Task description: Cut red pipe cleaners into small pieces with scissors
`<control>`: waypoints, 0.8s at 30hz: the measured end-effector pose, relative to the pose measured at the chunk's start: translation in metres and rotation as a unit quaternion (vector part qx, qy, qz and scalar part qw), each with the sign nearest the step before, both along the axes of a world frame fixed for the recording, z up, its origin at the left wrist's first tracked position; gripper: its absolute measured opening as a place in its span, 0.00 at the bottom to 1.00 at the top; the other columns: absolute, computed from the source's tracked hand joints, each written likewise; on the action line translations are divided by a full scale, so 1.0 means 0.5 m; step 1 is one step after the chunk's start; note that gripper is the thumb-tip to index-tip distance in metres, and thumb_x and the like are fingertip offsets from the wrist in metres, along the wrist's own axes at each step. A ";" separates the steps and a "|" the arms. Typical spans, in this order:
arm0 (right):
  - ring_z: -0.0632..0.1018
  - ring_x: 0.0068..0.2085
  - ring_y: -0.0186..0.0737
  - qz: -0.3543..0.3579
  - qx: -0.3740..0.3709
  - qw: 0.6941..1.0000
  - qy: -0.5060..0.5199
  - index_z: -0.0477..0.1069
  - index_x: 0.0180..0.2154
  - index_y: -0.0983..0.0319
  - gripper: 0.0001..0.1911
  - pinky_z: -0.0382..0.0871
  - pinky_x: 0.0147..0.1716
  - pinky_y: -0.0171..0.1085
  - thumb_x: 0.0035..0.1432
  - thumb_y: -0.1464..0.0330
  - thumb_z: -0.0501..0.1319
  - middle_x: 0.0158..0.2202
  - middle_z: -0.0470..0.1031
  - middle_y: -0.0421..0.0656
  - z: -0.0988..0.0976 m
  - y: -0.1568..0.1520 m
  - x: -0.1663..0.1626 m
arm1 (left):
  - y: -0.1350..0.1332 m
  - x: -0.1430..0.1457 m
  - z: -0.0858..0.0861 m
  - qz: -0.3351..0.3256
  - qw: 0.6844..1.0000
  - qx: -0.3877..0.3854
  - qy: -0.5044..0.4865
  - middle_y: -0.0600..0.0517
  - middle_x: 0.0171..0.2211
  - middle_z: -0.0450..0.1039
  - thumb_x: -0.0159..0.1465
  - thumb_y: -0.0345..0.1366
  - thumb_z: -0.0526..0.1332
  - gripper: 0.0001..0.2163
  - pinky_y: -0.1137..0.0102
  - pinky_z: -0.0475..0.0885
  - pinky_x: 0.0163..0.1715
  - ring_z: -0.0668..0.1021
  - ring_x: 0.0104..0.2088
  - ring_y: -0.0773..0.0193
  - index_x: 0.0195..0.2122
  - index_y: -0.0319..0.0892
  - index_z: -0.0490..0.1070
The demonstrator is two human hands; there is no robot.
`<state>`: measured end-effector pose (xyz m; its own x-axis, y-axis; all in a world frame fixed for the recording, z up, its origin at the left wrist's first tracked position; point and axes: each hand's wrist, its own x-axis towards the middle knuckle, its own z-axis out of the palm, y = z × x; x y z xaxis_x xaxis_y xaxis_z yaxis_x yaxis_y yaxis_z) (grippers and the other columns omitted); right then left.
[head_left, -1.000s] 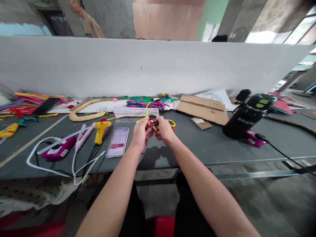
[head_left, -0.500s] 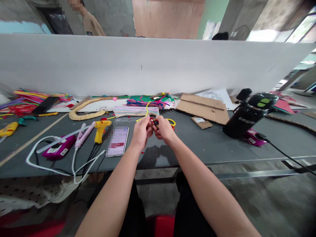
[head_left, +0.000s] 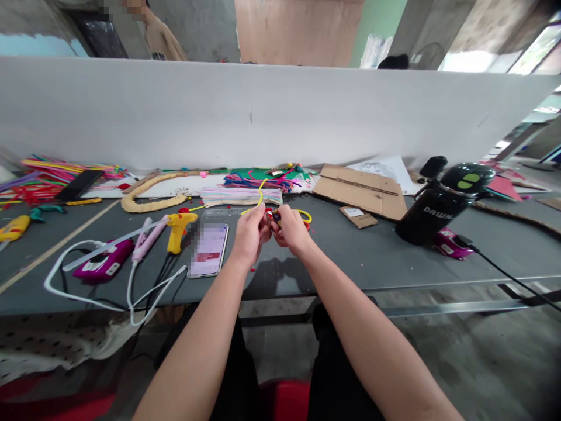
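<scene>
My left hand (head_left: 250,235) and my right hand (head_left: 291,230) meet over the grey table (head_left: 377,257), both pinched on a yellow pipe cleaner (head_left: 262,196). The wire curls up from between my fingers and loops out to the right of my right hand. Something small, red and dark sits between my fingertips, too small to name. A phone (head_left: 209,250) lies flat just left of my left hand.
A yellow glue gun (head_left: 179,229), a pink tool and a magenta device (head_left: 100,264) with white cables lie at the left. Pipe cleaner bundles (head_left: 241,196) and cardboard (head_left: 362,190) sit behind. A black bottle (head_left: 442,202) lies at the right. A person stands beyond the white partition (head_left: 272,114).
My hands stay together on the yellow pipe cleaner, shifting only slightly. The view has drifted a little.
</scene>
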<state>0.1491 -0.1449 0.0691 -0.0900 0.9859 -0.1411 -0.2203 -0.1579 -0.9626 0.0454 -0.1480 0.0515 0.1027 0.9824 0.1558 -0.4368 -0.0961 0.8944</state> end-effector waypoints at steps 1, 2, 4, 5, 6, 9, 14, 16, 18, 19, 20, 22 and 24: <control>0.52 0.12 0.25 0.002 -0.003 1.000 0.002 0.55 0.15 0.60 0.21 0.46 0.10 0.28 0.58 0.64 0.49 0.10 0.54 0.36 0.000 -0.001 0.000 | 0.000 0.000 0.001 0.000 1.000 -0.002 0.001 0.59 0.12 0.53 0.62 0.45 0.61 0.19 0.76 0.48 0.13 0.57 0.12 0.75 0.20 0.41 0.58; 0.52 0.12 0.25 0.004 -0.007 1.000 0.004 0.55 0.15 0.60 0.21 0.46 0.10 0.28 0.59 0.63 0.49 0.10 0.53 0.35 0.001 -0.001 0.000 | 0.000 0.001 0.001 0.001 1.000 -0.002 0.003 0.59 0.12 0.53 0.62 0.45 0.61 0.19 0.76 0.48 0.13 0.56 0.12 0.75 0.20 0.41 0.58; 0.52 0.12 0.26 0.008 -0.010 1.000 0.011 0.56 0.15 0.60 0.24 0.46 0.10 0.28 0.61 0.60 0.48 0.10 0.53 0.35 0.003 -0.003 0.000 | -0.001 0.001 0.002 0.003 1.000 0.003 0.008 0.59 0.12 0.53 0.62 0.45 0.62 0.18 0.76 0.49 0.14 0.56 0.12 0.75 0.21 0.41 0.59; 0.52 0.12 0.26 0.007 -0.010 1.000 0.013 0.56 0.16 0.60 0.25 0.46 0.10 0.28 0.62 0.58 0.48 0.10 0.53 0.35 0.004 -0.004 0.001 | -0.001 0.001 0.002 0.001 1.000 0.008 0.010 0.59 0.12 0.54 0.62 0.45 0.62 0.18 0.76 0.49 0.14 0.57 0.12 0.75 0.21 0.41 0.59; 0.52 0.12 0.26 0.008 -0.010 1.000 0.015 0.56 0.16 0.60 0.26 0.46 0.11 0.28 0.63 0.56 0.48 0.10 0.53 0.35 0.005 -0.004 0.001 | -0.001 0.000 0.003 -0.002 1.000 0.012 0.012 0.59 0.12 0.54 0.62 0.45 0.62 0.18 0.76 0.49 0.14 0.57 0.13 0.75 0.21 0.41 0.60; 0.52 0.12 0.25 0.012 -0.009 1.000 0.018 0.57 0.16 0.60 0.27 0.46 0.11 0.28 0.63 0.53 0.49 0.10 0.53 0.35 0.004 -0.003 0.004 | -0.002 -0.003 0.004 -0.012 1.000 0.016 0.013 0.59 0.13 0.54 0.62 0.45 0.62 0.17 0.76 0.49 0.14 0.57 0.13 0.75 0.22 0.41 0.61; 0.52 0.12 0.26 0.025 0.004 1.000 0.011 0.56 0.16 0.60 0.27 0.46 0.11 0.28 0.63 0.54 0.47 0.10 0.52 0.35 -0.006 0.002 0.008 | -0.002 -0.005 0.005 -0.022 1.000 0.015 0.003 0.59 0.13 0.56 0.61 0.43 0.62 0.15 0.76 0.50 0.14 0.58 0.13 0.75 0.23 0.40 0.63; 0.52 0.12 0.26 0.026 0.012 1.000 0.007 0.57 0.15 0.60 0.27 0.46 0.11 0.29 0.63 0.55 0.46 0.10 0.52 0.35 -0.010 0.003 0.009 | -0.001 -0.004 0.005 -0.019 1.000 0.015 0.001 0.58 0.13 0.56 0.61 0.42 0.62 0.15 0.76 0.49 0.14 0.58 0.13 0.75 0.22 0.40 0.63; 0.52 0.11 0.26 0.030 0.023 0.999 0.004 0.56 0.15 0.60 0.27 0.46 0.11 0.29 0.63 0.55 0.46 0.09 0.51 0.35 -0.013 0.004 0.010 | -0.001 -0.003 0.004 -0.017 1.000 0.016 0.002 0.58 0.13 0.57 0.61 0.42 0.62 0.15 0.76 0.49 0.14 0.58 0.13 0.75 0.22 0.40 0.63; 0.52 0.11 0.27 0.033 0.029 0.999 0.003 0.56 0.15 0.60 0.27 0.46 0.10 0.29 0.63 0.55 0.46 0.09 0.51 0.35 -0.015 0.004 0.010 | 0.000 -0.002 0.004 -0.015 1.000 0.017 0.002 0.58 0.13 0.57 0.61 0.42 0.62 0.15 0.76 0.49 0.14 0.57 0.13 0.75 0.22 0.40 0.62; 0.52 0.11 0.27 0.036 0.035 0.999 0.001 0.56 0.15 0.59 0.27 0.46 0.10 0.29 0.63 0.55 0.46 0.09 0.50 0.35 -0.016 0.005 0.010 | 0.000 -0.001 0.004 -0.014 1.000 0.017 0.003 0.59 0.13 0.56 0.61 0.42 0.62 0.15 0.76 0.49 0.14 0.57 0.13 0.75 0.22 0.41 0.62; 0.52 0.11 0.27 0.040 0.045 0.998 0.002 0.55 0.14 0.59 0.27 0.46 0.11 0.29 0.63 0.56 0.46 0.09 0.50 0.35 -0.017 0.005 0.010 | 0.000 -0.001 0.003 -0.008 1.000 0.015 0.004 0.59 0.13 0.56 0.61 0.42 0.62 0.15 0.76 0.49 0.14 0.57 0.13 0.75 0.22 0.41 0.61; 0.53 0.11 0.27 0.042 0.050 0.998 0.006 0.55 0.14 0.59 0.27 0.46 0.11 0.29 0.62 0.57 0.46 0.09 0.51 0.36 -0.018 0.006 0.009 | 0.000 0.000 0.003 0.000 1.000 0.013 0.005 0.60 0.14 0.55 0.61 0.42 0.62 0.16 0.76 0.49 0.14 0.57 0.13 0.75 0.23 0.41 0.60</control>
<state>0.1539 -0.1419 0.0602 -0.1746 0.9838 -0.0408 -0.2217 -0.0797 -0.9719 0.0455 -0.1478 0.0529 0.1045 0.9781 0.1799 -0.4276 -0.1191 0.8961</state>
